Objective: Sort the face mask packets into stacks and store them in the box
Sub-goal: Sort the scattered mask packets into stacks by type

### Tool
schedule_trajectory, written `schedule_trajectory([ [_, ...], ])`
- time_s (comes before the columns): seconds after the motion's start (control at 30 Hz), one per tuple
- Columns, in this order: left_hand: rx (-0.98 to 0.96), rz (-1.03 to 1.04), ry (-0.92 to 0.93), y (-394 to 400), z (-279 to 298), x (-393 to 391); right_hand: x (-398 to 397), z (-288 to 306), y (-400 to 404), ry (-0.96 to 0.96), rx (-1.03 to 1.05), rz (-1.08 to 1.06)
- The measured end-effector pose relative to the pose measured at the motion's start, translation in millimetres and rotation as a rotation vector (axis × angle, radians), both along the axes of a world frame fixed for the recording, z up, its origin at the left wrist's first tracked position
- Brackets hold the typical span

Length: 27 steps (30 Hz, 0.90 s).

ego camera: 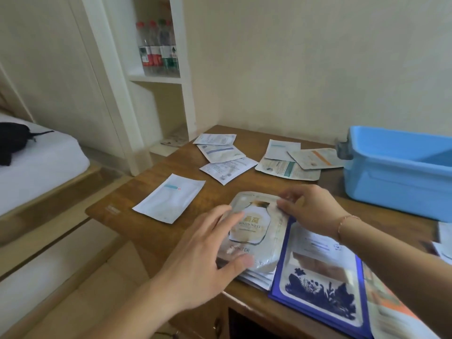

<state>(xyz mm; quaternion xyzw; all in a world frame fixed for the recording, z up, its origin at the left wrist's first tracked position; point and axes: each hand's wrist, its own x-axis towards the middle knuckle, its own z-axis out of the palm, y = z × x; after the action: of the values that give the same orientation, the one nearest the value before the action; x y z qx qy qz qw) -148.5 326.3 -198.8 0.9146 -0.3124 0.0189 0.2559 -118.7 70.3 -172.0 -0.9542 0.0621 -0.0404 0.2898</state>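
While the right fingers (287,204) curl onto the top edge of the bird's-nest packet (252,228), seemingly pinching it, the left fingers (227,216) lie spread and fairly straight over its left side, thumb low by the bottom edge. So the left hand (203,255) just presses flat and the right hand (313,211) does the actual holding. That packet tops a small stack near the desk's front edge, touching a blue-bordered packet (320,285) on its right.

Handling guess: these are thin foil sachets, light, floppy and a bit slick, so they'll probably slide off each other. Squaring the stack by its edges looks safer than grabbing one corner.

Further out, one white packet (171,198) lies alone toward the left edge, a fan of three (225,155) sits near the back edge, and another overlapping bunch (293,160) lies just beside the blue box (396,182) at the back right corner. The desk (146,231) is dark wood. Beyond it: plain wall, a shelf with bottles (159,45), and a bed (36,165) on the left.
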Motion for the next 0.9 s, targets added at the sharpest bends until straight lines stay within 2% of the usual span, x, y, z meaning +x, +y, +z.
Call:
schedule_trajectory([
  [0.37,0.006,0.010,0.002,-5.6,-13.8,-1.0,-6.3,-6.3,-3.0,-0.014,-0.024,0.016],
  [0.47,0.038,0.020,0.009,-6.0,-4.5,-2.6,-8.1,-2.7,-6.5,-0.022,0.005,0.014],
  [0.6,0.008,-0.004,-0.075,-22.6,26.7,0.4,-24.8,11.9,-25.3,-0.067,0.061,-0.011],
  [0.73,-0.042,-0.187,-0.164,-99.1,59.9,2.9,-65.0,26.8,-75.2,-0.090,0.055,-0.087],
  [0.9,-0.069,-0.489,-0.206,-242.4,83.8,-12.9,-141.8,33.9,-174.0,-0.112,-0.017,-0.289],
])
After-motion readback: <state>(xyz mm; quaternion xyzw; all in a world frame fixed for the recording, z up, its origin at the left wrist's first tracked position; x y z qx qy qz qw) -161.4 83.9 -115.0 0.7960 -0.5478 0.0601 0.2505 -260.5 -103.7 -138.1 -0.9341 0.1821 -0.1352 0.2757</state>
